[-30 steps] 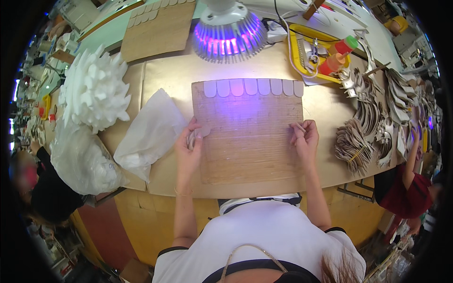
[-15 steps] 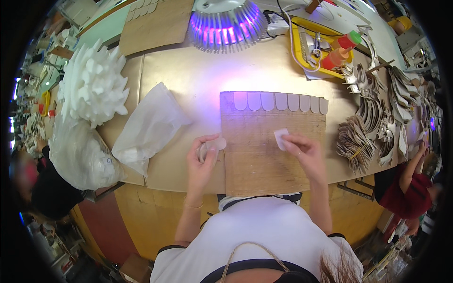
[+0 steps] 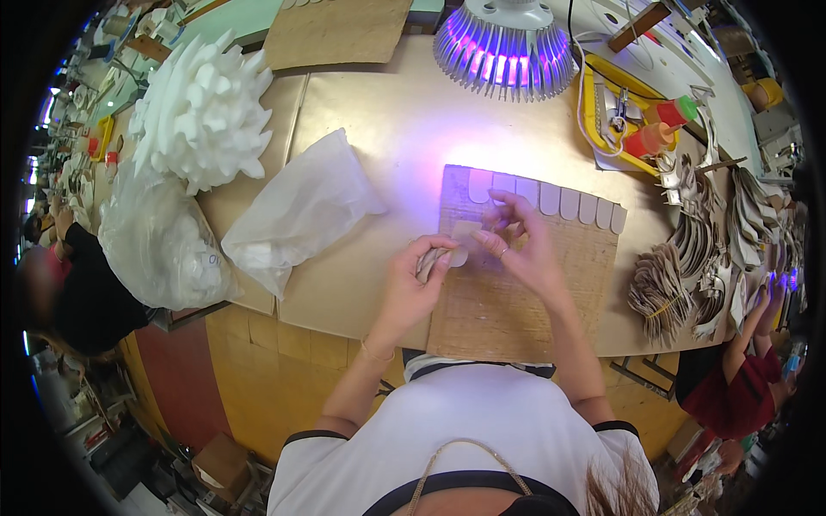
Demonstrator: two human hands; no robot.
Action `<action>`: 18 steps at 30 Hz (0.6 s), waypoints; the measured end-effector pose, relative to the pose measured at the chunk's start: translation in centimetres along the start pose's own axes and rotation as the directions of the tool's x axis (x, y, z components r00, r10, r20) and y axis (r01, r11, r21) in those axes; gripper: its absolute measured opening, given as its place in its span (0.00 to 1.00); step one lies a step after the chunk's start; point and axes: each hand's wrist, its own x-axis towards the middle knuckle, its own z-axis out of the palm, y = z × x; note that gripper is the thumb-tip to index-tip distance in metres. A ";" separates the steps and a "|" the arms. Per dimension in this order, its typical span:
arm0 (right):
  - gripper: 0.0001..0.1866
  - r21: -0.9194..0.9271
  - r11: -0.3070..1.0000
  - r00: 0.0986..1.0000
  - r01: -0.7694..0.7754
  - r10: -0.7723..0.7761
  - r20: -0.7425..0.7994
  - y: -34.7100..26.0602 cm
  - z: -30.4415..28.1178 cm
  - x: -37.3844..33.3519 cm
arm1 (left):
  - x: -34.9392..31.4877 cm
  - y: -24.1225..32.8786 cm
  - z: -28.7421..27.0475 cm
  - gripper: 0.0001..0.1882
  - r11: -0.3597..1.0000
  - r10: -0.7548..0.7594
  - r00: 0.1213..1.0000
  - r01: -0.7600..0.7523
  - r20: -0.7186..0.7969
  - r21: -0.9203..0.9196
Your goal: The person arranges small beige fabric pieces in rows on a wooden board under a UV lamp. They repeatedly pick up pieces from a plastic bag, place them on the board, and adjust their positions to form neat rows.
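While the left forearm angles up and to the right from the lower edge, the left hand [image 3: 415, 284] hovers at the left side of a brown cardboard sheet [image 3: 533, 301], with the wrist raised and the back of the hand turned mostly outward. Its thumb and fingers are clamped together on a small bunch of pale pieces [image 3: 427, 263], which fan out toward the right; one rounded end sticks out past the thumb, over the sheet. A thin bracelet [image 3: 376, 351] circles this wrist.

From the other side, the right forearm leans up and to the left across the sheet, and the right hand [image 3: 532, 256] bends in toward its partner. The upper fingers are curled and parted from the lower digit, which points left and meets a squarish pale piece [image 3: 465, 230] just above the bunch. Whether the right fingertips pinch that piece or only touch it, one cannot tell.

The sheet lies slightly turned on the table [image 3: 361, 305], its lower edge close to the person's waist. Along its upper edge runs a row of pale round-ended tabs [image 3: 570, 205], partly hidden behind the right fingers. A finned lamp [image 3: 505, 53] glows violet beyond the sheet, and a whitish bag [image 3: 297, 215] lies left of the left hand.
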 end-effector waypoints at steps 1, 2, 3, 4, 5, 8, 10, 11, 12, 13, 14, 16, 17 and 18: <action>0.12 -0.034 0.997 0.997 0.069 -0.069 -0.018 0.0 -0.4 0.8 | 0.2 -0.1 0.1 0.08 0.996 0.068 0.998 -0.068 -0.010 0.052; 0.13 -0.078 0.997 0.997 0.016 -0.010 0.080 -0.1 -0.9 1.6 | 0.4 -0.1 0.2 0.08 0.985 0.138 0.990 -0.135 -0.017 0.107; 0.14 -0.130 0.992 0.983 -0.003 0.027 0.182 -0.1 -1.3 2.6 | 0.7 -0.1 0.3 0.08 0.991 0.100 0.995 -0.098 -0.016 0.090; 0.15 -0.178 0.984 0.959 0.007 0.044 0.281 0.0 -1.5 3.7 | 0.9 -0.2 0.4 0.07 0.995 0.064 0.998 -0.062 -0.016 0.075; 0.15 -0.303 0.952 0.962 0.051 0.035 0.272 0.1 -1.5 5.0 | 1.1 -0.2 0.5 0.07 0.998 0.038 0.999 -0.037 -0.020 0.054; 0.15 -0.483 0.858 0.966 0.175 -0.053 0.255 1.1 -0.6 9.0 | 1.8 -0.1 0.7 0.07 0.927 0.294 0.946 -0.247 -0.136 0.282; 0.15 -0.428 0.894 0.974 0.135 -0.042 0.221 1.9 0.0 10.8 | 1.8 -0.1 0.6 0.07 0.889 0.324 0.941 -0.271 -0.091 0.369; 0.15 -0.395 0.907 0.966 0.148 -0.047 0.255 2.3 0.2 11.2 | 1.7 0.0 0.5 0.07 0.870 0.328 0.942 -0.272 -0.073 0.411; 0.14 -0.387 0.915 0.959 0.113 0.001 0.283 2.7 0.3 11.5 | 1.6 0.0 0.5 0.07 0.882 0.298 0.953 -0.254 -0.053 0.397; 0.14 -0.377 0.922 0.947 0.088 0.039 0.317 3.0 0.5 11.7 | 1.6 0.0 0.4 0.07 0.896 0.269 0.962 -0.233 -0.043 0.379; 0.14 -0.375 0.924 0.955 0.072 0.045 0.295 3.3 0.5 11.7 | 1.6 0.1 0.4 0.07 0.905 0.250 0.968 -0.225 -0.023 0.361; 0.14 -0.367 0.928 0.966 0.063 0.035 0.255 3.7 0.6 11.6 | 1.9 0.1 0.3 0.08 0.871 0.286 0.958 -0.267 0.017 0.411; 0.14 -0.366 0.928 0.971 0.064 0.028 0.239 3.8 0.6 11.5 | 2.3 0.2 0.3 0.09 0.850 0.311 0.950 -0.298 0.044 0.434; 0.14 -0.365 0.929 0.975 0.064 0.020 0.223 3.9 0.6 11.4 | 2.6 0.2 0.3 0.08 0.847 0.307 0.950 -0.298 0.053 0.440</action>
